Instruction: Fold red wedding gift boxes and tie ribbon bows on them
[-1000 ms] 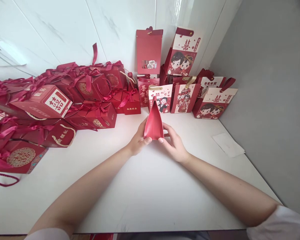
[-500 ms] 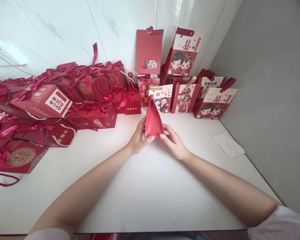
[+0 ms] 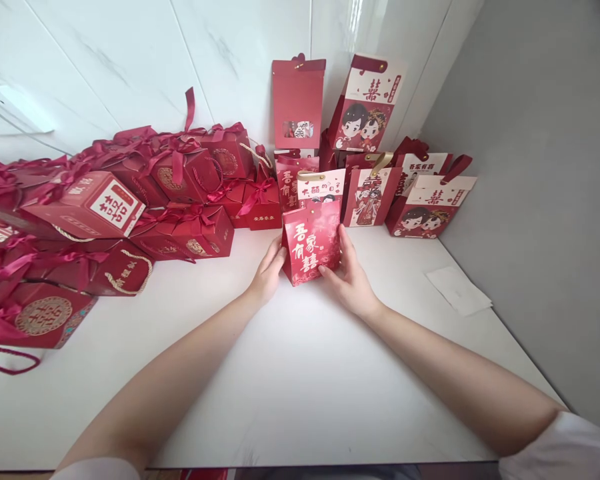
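Observation:
A small red gift box with white lettering stands upright between my hands, its printed front turned toward me and its top narrowing to a ridge. My left hand grips its left side, the fingers partly hidden behind the box. On the right edge and lower front, my right hand holds it with the thumb on the printed face. Directly behind it is a white-topped gift box, its lower part covered by the one I hold.
Many red boxes with ribbons are piled along the left. More upright gift boxes stand against the back wall, some stacked. A white paper lies at the right of the white table, beside a grey wall.
The box in my hands has turned from its folded red side to its printed front. My hands have shifted their hold, the right now along its right edge.

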Tool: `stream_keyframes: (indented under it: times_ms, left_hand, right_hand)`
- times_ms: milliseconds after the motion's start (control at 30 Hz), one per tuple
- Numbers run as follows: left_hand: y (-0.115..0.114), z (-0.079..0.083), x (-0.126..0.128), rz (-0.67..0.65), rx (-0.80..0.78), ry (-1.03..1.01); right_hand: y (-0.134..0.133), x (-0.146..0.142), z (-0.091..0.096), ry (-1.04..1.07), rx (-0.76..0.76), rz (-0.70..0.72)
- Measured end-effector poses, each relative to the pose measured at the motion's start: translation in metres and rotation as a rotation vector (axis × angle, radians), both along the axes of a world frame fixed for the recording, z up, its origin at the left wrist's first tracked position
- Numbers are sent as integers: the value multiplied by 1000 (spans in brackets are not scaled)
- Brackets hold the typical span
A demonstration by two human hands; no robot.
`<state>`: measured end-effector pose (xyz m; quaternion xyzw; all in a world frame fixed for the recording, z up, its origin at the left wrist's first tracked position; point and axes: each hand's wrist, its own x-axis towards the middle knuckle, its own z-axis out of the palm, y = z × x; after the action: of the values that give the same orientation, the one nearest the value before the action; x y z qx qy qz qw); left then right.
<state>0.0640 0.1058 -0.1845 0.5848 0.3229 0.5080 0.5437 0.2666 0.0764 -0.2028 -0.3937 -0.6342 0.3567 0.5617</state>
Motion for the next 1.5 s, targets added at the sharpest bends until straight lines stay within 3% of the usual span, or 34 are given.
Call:
stream_keyframes:
  times_ms: [133,300,433,1500]
  left_hand:
    - [-4,1,2,-126,165,77]
    - [-3,3,5,-6,-53,-13]
    - [1,5,6,2,-179,-143]
    - [5,9,6,-37,-249,-163]
  right_hand:
    - [1,1,-5,81,-62,-12]
    - [-2,2,7,-2,-63,-46]
    - [-4,1,12,95,-118,206]
    - [-2,4,6,109,-194,244]
